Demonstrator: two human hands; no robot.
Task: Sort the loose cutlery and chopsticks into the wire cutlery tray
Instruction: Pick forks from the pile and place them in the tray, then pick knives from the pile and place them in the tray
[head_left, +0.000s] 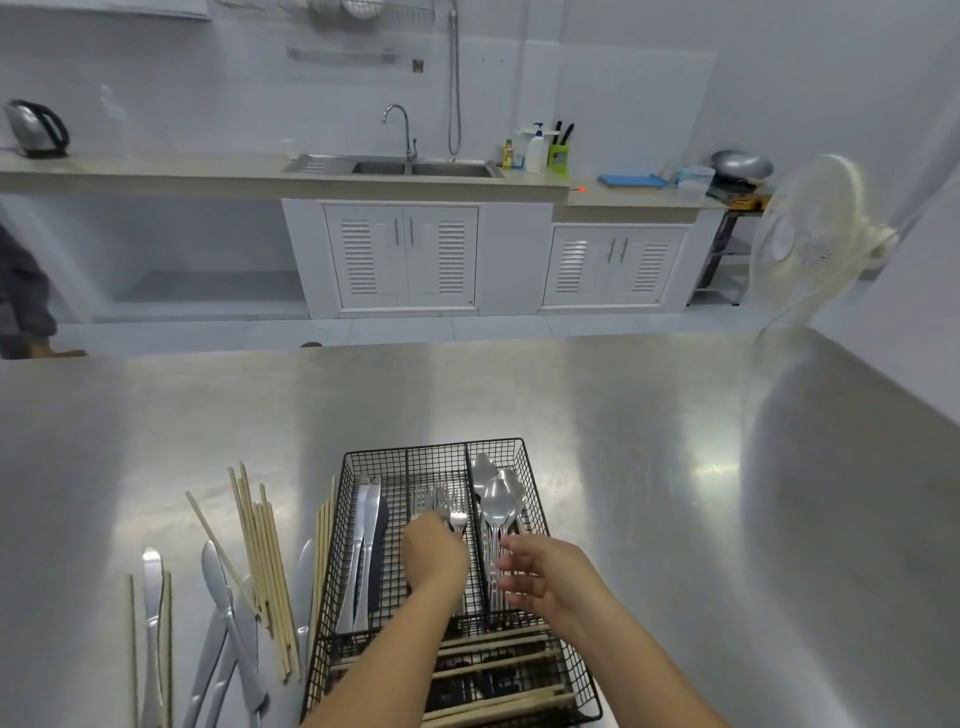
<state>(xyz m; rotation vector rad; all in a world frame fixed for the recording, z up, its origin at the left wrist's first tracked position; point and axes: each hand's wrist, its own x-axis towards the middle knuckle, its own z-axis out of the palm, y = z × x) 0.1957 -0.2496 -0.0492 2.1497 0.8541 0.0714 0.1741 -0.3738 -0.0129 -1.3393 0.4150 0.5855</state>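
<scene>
Leftmost, loose knives (218, 623) and chopsticks (265, 571) on worktop (675, 467), cut off below | wire tray (332, 587) | left hand (434, 558) over forks (441, 506), grip hidden, cannot tell | right hand (540, 577) fingers apart by spoons (496, 504), blurred

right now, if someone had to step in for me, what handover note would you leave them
Left hand: in the middle compartment of the wire cutlery tray, closed on a fork.
Right hand: open over the spoons in the right compartment, holding nothing.
Done: some knives in the left compartment, forks in the middle, spoons on the right, several chopsticks across the near section.
Left: the loose knives and loose chopsticks on the steel table left of the tray.
</scene>
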